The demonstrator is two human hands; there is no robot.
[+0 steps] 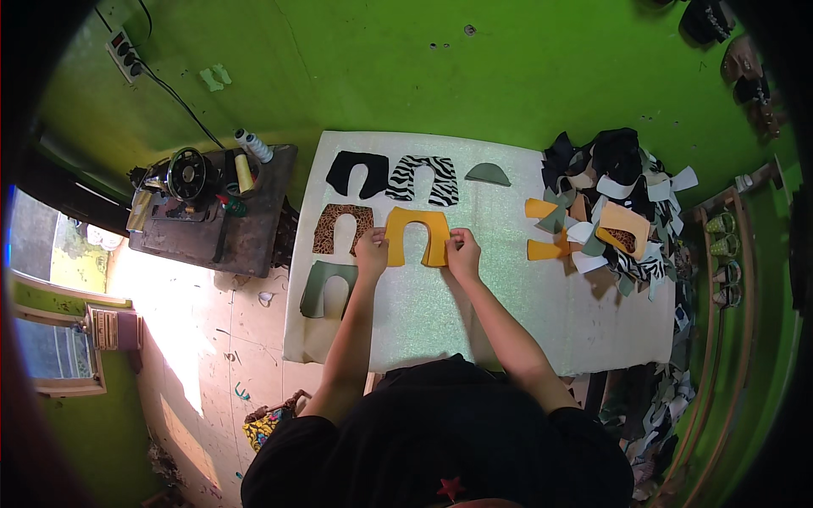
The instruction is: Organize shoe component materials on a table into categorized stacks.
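Note:
A yellow U-shaped cut piece lies at the middle of the white-covered table, its opening toward me. My left hand pinches its left leg near the outer edge. On the opposite side, the fingers of my right hand are closed at the right leg's edge. Left of it is a leopard-print U-shaped piece, partly beside my left hand. A grey-green U-shaped piece is nearer me, partly behind my left forearm. Farther back lie a black U-shaped piece and a zebra-print one.
A grey-green half-round scrap lies toward the back. Mixed offcuts heap up at the table's right end. At left stands a sewing machine on a dark table, with thread spools. A shoe rack stands along the right wall.

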